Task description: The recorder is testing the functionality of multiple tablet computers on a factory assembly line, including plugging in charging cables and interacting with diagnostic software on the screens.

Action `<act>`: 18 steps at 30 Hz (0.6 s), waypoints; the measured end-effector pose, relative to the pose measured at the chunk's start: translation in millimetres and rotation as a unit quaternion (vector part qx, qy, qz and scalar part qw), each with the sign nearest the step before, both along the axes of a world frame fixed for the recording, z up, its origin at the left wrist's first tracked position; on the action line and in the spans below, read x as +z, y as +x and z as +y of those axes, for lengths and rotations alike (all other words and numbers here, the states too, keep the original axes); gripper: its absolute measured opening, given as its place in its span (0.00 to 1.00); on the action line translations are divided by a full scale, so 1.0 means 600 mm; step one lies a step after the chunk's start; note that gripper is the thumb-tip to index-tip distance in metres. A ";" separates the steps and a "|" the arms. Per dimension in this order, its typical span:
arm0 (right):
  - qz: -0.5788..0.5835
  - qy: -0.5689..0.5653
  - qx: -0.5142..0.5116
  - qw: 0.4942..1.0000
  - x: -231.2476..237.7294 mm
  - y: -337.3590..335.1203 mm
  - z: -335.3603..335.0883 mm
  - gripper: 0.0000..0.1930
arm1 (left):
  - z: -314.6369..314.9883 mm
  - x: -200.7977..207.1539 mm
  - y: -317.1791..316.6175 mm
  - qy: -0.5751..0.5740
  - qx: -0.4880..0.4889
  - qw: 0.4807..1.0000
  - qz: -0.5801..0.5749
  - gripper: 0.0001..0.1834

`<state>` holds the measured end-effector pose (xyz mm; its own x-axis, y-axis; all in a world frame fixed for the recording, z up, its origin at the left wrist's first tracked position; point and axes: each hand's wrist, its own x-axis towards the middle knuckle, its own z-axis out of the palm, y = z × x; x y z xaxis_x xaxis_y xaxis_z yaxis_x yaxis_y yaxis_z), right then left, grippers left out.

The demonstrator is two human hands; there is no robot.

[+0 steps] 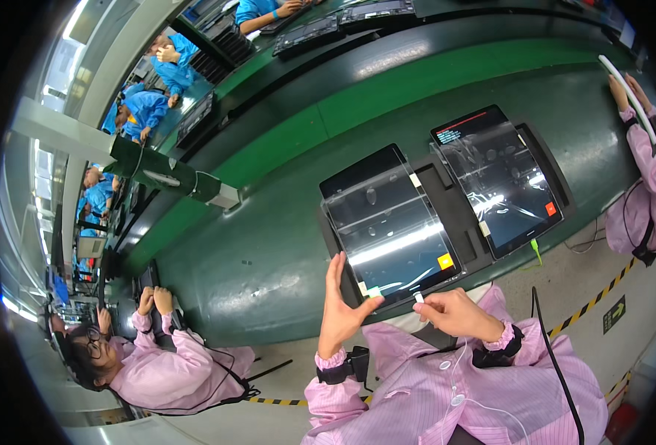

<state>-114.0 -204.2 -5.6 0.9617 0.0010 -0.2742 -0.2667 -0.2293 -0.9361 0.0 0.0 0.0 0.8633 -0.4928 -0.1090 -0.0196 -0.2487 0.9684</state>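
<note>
"What's the left hand (340, 308) doing there?"

"It's spread, thumb well apart from the fingers, right at the near left corner of the left tablet (387, 222)."

"And the right hand (458, 310)?"

"Pinching a small white plug (418, 298) between thumb and fingers, just beside that tablet's near edge. From here I can't tell whether it's seated."

"Where's the tablet lying?"

"Over a dark foam tray (438, 176) on the green worktop (269, 278), tilted a little, with clear film across the screen and an orange square near one corner."

"There's another beside it."

"Yes, the right tablet (498, 182), also under film, with a green cable (537, 252) at its near edge."

"Anyone close by?"

"A co-worker in pink (172, 378) sits at the left, both hands at the worktop's edge."
</note>
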 end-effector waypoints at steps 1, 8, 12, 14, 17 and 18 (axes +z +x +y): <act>0.015 0.026 -0.003 1.000 0.001 0.000 0.000 0.15 | -0.004 0.007 -0.006 0.034 -0.012 0.999 -0.033 0.64; 0.027 0.128 0.130 0.983 -0.005 -0.025 0.028 0.15 | -0.016 0.014 -0.026 0.211 0.003 0.958 -0.193 0.71; -0.171 0.027 0.009 0.985 0.013 -0.039 -0.005 0.13 | -0.016 0.016 -0.029 0.120 0.023 0.986 -0.110 0.67; -0.251 -0.087 -0.139 0.954 0.027 -0.050 -0.047 0.10 | -0.031 0.036 -0.037 0.161 0.033 0.967 -0.196 0.66; -0.253 -0.117 -0.320 0.906 0.022 -0.091 -0.102 0.08 | -0.091 0.058 -0.051 0.103 0.060 0.949 -0.294 0.53; -0.214 -0.155 -0.402 0.877 0.016 -0.097 -0.121 0.09 | -0.114 0.059 -0.062 0.054 0.036 0.965 -0.252 0.50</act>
<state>-172.4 -276.8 3.9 0.6321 -0.7353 0.2445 -0.0985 -0.3893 -0.9158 -37.1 -68.6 35.4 0.8512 -0.4390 0.2875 -0.4615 -0.3653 0.8085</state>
